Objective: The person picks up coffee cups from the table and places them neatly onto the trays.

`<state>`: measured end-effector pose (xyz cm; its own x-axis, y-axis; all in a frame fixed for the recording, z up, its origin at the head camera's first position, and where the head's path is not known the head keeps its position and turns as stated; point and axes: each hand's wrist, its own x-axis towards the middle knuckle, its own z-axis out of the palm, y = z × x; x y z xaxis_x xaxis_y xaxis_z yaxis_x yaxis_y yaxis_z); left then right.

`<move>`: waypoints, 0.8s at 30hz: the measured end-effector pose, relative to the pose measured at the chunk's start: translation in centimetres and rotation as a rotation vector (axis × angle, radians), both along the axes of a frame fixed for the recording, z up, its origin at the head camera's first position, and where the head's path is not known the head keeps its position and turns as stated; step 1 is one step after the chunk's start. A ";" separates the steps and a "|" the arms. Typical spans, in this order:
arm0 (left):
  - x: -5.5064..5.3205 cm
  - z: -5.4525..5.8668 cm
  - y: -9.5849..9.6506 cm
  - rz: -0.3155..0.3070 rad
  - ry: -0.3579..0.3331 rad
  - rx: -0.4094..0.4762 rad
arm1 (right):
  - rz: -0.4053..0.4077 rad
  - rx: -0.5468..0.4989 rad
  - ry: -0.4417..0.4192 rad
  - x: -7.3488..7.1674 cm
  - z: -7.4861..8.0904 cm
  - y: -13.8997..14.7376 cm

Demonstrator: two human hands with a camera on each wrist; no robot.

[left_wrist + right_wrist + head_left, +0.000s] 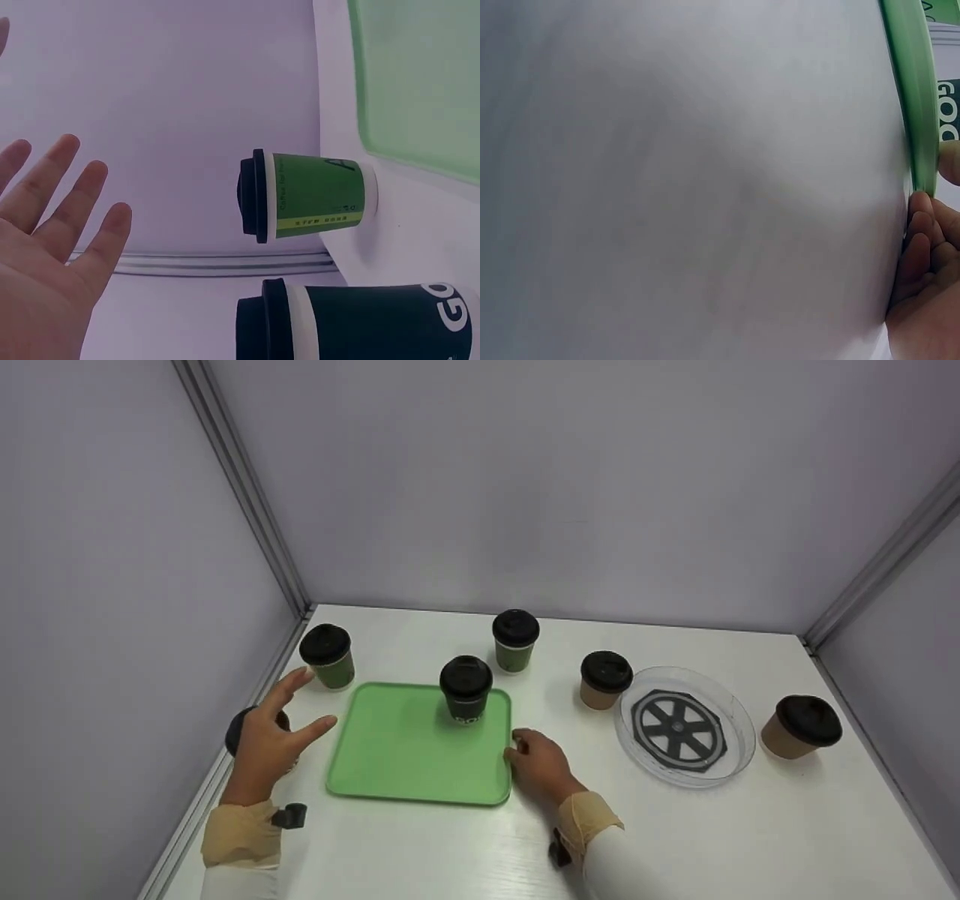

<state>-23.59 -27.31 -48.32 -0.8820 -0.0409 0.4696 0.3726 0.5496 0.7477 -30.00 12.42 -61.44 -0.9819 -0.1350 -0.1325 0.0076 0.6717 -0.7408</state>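
Nearest, at the tray's near side, are two white sleeves with tan cuffs; the left cuff (241,834) lies farther from the tray than the right cuff (589,819). The right hand (541,765) is at the tray's right edge, its fingers curled and pinching the rim with the thumb. The left hand (268,739) is raised left of the tray, thumb and fingers spread wide apart, holding nothing.

The bright green rectangular tray (416,757) with rounded corners lies flat on a white table (405,851). Left of it, partly hidden behind the left hand in the head view, stands a dark paper cup with white lettering and a black lid (382,322). Right of the tray lies a clear round plastic dish (739,735) containing a black octagonal spoked piece (678,727); farther right stands a brown paper cup with a black lid (795,729).

Upright on the tray's far right part is a black paper cup with a black lid (466,690). Between tray and dish stands a second brown lidded cup (604,682). Beyond the tray's far left corner is a green paper cup with a black lid (330,656), and beyond its far right corner another green lidded cup (515,641). Farthest stands a pale grey wall panel (540,495).
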 end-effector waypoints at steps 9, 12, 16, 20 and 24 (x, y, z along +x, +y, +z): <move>0.3 -1.9 -2.0 0.178 0.097 -0.164 | 0.008 -0.004 0.025 0.2 0.0 0.0; 0.6 -2.6 -2.6 0.217 0.099 -0.161 | 0.008 -0.013 0.024 0.2 0.1 0.0; 1.1 -3.0 -3.1 0.253 0.057 -0.149 | -0.007 -0.022 0.036 0.3 0.1 0.0; 1.7 -3.2 -3.5 0.296 -0.040 -0.163 | 0.000 -0.007 0.022 0.2 0.0 -0.1; 2.0 -3.5 -4.0 0.321 -0.130 -0.170 | 0.002 0.005 0.010 0.1 0.1 0.0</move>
